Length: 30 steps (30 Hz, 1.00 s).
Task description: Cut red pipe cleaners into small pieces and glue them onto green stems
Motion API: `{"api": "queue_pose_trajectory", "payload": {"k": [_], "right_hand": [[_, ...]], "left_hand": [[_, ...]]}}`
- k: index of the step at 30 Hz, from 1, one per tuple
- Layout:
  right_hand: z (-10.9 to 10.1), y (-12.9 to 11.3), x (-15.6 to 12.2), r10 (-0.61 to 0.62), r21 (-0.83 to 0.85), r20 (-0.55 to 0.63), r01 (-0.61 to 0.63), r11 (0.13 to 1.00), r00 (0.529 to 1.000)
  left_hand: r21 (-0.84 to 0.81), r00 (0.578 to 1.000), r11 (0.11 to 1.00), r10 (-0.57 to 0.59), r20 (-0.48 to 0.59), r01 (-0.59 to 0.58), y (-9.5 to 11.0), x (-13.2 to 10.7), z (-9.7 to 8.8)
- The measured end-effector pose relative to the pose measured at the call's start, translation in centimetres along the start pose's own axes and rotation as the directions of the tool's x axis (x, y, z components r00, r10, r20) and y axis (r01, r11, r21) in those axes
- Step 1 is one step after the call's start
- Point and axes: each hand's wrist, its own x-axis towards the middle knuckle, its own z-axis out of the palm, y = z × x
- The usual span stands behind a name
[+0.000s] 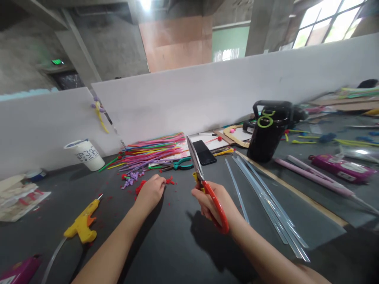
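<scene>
My right hand (217, 201) holds a pair of scissors (194, 156) with red handles, raised above the dark table, blades pointing up and away from me. A small yellow piece (195, 177) shows beside the blades near the fingers; what keeps it there is unclear. My left hand (151, 192) rests low on the table with its fingers curled together. Small red fuzzy pieces (139, 187) lie beside it, and another red piece (170, 180) lies right at its fingertips. Whatever those fingers enclose is hidden. Purple fuzzy pieces (133, 178) are heaped just behind.
Coloured pipe cleaners (156, 148), teal-handled pliers (182, 163) and a phone (204, 152) lie at the back. A yellow glue gun (83, 223) and white cup (87, 154) are left. Clear glue sticks (263, 193), a black bottle (268, 132) and a purple device (342, 167) are right.
</scene>
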Motion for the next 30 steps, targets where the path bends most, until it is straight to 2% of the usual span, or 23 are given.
{"api": "queue_pose_trajectory", "payload": {"k": [4, 7, 11, 14, 19, 21, 23, 24, 27, 30], "right_hand": [[-0.2, 0.1, -0.2, 0.005, 0.004, 0.009, -0.005, 1.000, 1.000], [-0.2, 0.1, -0.4, -0.003, 0.005, 0.026, 0.003, 1.000, 1.000], [-0.1, 0.0, -0.5, -0.028, 0.005, 0.060, 0.028, 1.000, 0.998], [0.1, -0.3, -0.6, -0.030, -0.011, 0.065, 0.031, 0.999, 0.997], [0.8, -0.4, -0.7, 0.057, -0.014, 0.076, -0.056, 0.998, 0.996], [1.2, -0.3, -0.8, 0.097, -0.001, 0.122, -0.097, 0.995, 0.988], [1.5, -0.2, -0.9, 0.123, -0.007, 0.167, -0.123, 0.992, 0.978], [1.7, -0.1, -1.0, 0.129, -0.008, 0.186, -0.130, 0.991, 0.974], [2.0, -0.1, -1.2, 0.135, 0.015, 0.219, -0.142, 0.990, 0.966], [2.0, -0.2, -1.2, 0.113, 0.027, 0.214, -0.122, 0.992, 0.970]], "left_hand": [[0.039, 0.999, 0.998, -0.046, 0.029, 0.045, 0.0, 1.5, 1.1], [0.000, 0.994, 0.995, -0.103, 0.045, 0.103, -0.1, 1.9, 1.5], [-0.160, 0.983, 0.971, -0.170, 0.068, 0.179, 0.5, 1.2, 1.4], [-0.352, 0.972, 0.907, -0.195, 0.134, 0.230, 1.7, -0.6, 0.6], [-0.633, 0.948, 0.718, -0.128, 0.291, 0.291, 4.3, -4.9, -0.8], [-0.803, 0.901, 0.418, -0.105, 0.422, 0.425, 5.2, -6.1, -0.8], [-0.851, 0.880, 0.228, -0.068, 0.470, 0.472, 5.6, -6.8, -0.6], [-0.860, 0.878, 0.179, -0.056, 0.475, 0.477, 5.7, -7.0, -0.5], [-0.871, 0.879, 0.123, -0.030, 0.475, 0.475, 5.6, -7.3, -0.3], [-0.858, 0.870, 0.160, 0.000, 0.494, 0.487, 5.3, -7.6, -0.3]]}}
